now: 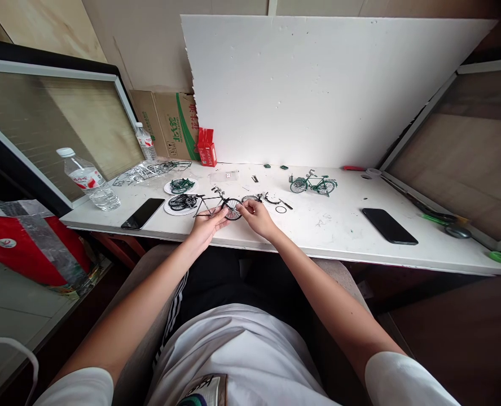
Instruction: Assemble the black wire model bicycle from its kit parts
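Observation:
Over the front part of the white table, my left hand [210,225] is closed on a black model bicycle [208,203], gripping it near the front fork. The bicycle has a frame, handlebars and a front wheel [233,210]; no rear wheel shows on it. My right hand [254,217] pinches at the right edge of that front wheel, thumb and fingers together. Just behind my right hand lie another black wheel [249,198], a curved black part [271,198] and a thin ring [281,210]. Black bicycle parts [183,202] fill a white plate to the left.
A finished green model bicycle [313,183] stands farther back right. Green parts [181,185] lie on another plate. Two phones [143,214] [389,226], water bottles [89,180] and a cardboard box [166,124] surround the work area. A white board [335,84] stands behind.

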`<state>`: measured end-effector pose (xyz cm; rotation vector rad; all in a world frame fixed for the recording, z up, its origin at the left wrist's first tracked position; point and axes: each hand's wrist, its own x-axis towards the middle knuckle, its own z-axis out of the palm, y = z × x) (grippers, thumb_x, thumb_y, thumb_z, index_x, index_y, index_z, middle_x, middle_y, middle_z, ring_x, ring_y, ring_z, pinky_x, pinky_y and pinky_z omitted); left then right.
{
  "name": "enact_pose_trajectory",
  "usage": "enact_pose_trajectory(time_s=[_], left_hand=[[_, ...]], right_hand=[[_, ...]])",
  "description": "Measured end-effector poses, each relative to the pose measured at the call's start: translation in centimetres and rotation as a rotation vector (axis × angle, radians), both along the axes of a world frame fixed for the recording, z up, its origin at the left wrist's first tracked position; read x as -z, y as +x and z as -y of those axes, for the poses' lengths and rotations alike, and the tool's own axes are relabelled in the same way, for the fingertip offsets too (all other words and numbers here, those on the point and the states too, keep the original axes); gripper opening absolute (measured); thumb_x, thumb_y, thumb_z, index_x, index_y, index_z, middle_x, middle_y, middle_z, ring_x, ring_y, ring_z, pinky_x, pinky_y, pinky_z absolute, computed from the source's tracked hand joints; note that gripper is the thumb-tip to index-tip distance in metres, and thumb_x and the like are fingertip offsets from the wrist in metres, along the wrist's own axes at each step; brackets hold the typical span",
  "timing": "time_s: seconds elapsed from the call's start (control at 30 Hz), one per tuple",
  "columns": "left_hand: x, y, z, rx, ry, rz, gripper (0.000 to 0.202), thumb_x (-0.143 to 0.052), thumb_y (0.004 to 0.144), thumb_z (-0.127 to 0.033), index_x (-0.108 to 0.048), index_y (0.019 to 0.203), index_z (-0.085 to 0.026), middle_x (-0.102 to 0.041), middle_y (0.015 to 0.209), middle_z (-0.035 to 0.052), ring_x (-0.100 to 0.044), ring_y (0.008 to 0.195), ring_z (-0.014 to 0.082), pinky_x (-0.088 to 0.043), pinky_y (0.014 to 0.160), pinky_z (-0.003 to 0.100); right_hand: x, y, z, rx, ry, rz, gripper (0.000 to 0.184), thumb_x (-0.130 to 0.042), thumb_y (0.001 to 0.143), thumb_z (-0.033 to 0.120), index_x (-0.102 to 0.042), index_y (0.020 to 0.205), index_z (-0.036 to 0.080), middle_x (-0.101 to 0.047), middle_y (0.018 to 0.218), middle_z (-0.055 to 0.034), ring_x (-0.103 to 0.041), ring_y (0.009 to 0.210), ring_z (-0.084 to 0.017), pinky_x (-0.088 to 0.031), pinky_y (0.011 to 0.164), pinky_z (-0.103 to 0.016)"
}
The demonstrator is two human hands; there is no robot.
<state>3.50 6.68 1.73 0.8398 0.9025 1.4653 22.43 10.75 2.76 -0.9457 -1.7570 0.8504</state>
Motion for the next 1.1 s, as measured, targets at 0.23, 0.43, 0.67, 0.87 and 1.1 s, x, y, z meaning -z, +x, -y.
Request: enact_pose_trajectory(time_s=[0.23,0.43,0.67,0.87,1.1], left_hand=[[-0.1,0.0,0.1,0.015,0.01,-0.002,0.041,-0.103,0.064,-0.033,-0.08,0.094,-0.015,-0.082,0.101,0.0087,-0.079,0.093,0.0227,-0.061,0.094,0.038],[-0.1,0.0,0.1,0.002,-0.004,0.006,0.041,-0.103,0.063,-0.032,-0.079,0.092,-0.015,-0.081,0.099,0.0082,-0.079,0.093,0.0232,-0.061,0.094,0.039],[-0.2,0.0,0.1,0.011,0.0,-0.003,0.042,-0.104,0.062,-0.033,-0.08,0.091,-0.015,-0.082,0.098,0.0077,-0.079,0.093,0.0226,-0.062,0.092,0.037],[-0.2,0.1,0.1,0.003,0.016,0.0,0.042,-0.104,0.061,-0.033,-0.08,0.09,-0.015,-0.082,0.1,0.0085,-0.078,0.097,0.0237,-0.062,0.094,0.038],[-0.2,0.1,0.1,-0.006,0.018,0.003,0.042,-0.104,0.061,-0.034,-0.079,0.088,-0.015,-0.081,0.1,0.0078,-0.078,0.096,0.0226,-0.062,0.094,0.039]], right_hand=[[-0.1,0.1,0.0,0.004,-0.025,-0.028,0.049,-0.063,0.095,0.069,-0.056,0.079,0.023,-0.047,0.072,0.0014,-0.041,0.068,-0.016,-0.035,0.067,-0.032],[-0.2,0.2,0.1,-0.014,-0.015,-0.003,0.049,-0.062,0.096,0.068,-0.054,0.077,0.023,-0.046,0.072,0.0013,-0.04,0.068,-0.016,-0.034,0.066,-0.033],[-0.1,0.2,0.1,-0.002,-0.023,0.01,0.046,-0.063,0.096,0.064,-0.055,0.077,0.023,-0.045,0.07,0.0018,-0.04,0.066,-0.016,-0.034,0.065,-0.032],[0.2,0.3,-0.6,-0.003,-0.031,-0.039,0.046,-0.051,0.102,0.061,-0.072,0.096,0.02,-0.072,0.098,-0.0078,-0.062,0.089,-0.022,-0.05,0.074,-0.033],[0.1,1.0,-0.8,0.08,0.044,-0.116,0.058,-0.051,0.101,0.067,-0.071,0.128,0.02,-0.075,0.107,-0.0112,-0.067,0.095,-0.024,-0.056,0.086,-0.039]])
